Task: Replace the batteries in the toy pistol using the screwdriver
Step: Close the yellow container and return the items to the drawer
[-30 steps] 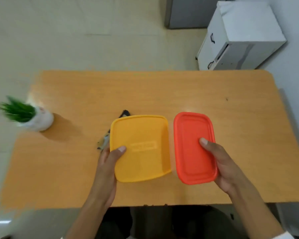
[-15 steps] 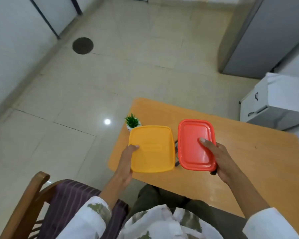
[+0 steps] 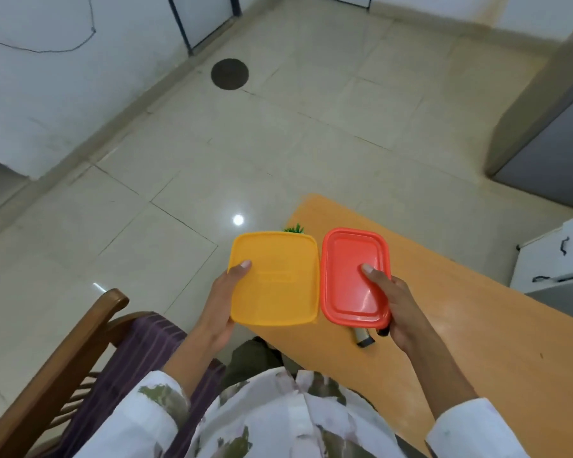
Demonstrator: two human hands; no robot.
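Both hands are up holding lids over the near corner of the orange wooden table [image 3: 477,325]. Left hand [image 3: 217,307] has its thumb on top of the flat yellow plastic lid [image 3: 275,279], fingers clamped underneath. Right hand [image 3: 397,305] pinches the red rectangular plastic lid [image 3: 351,276] the same way, touching the yellow one's right edge. Just below the red lid, a small dark and silver object [image 3: 363,338] lies on the table, mostly hidden, can't tell what. Green plant tips [image 3: 294,229] peek over the yellow lid. A wooden chair [image 3: 80,352] sits left of the table.
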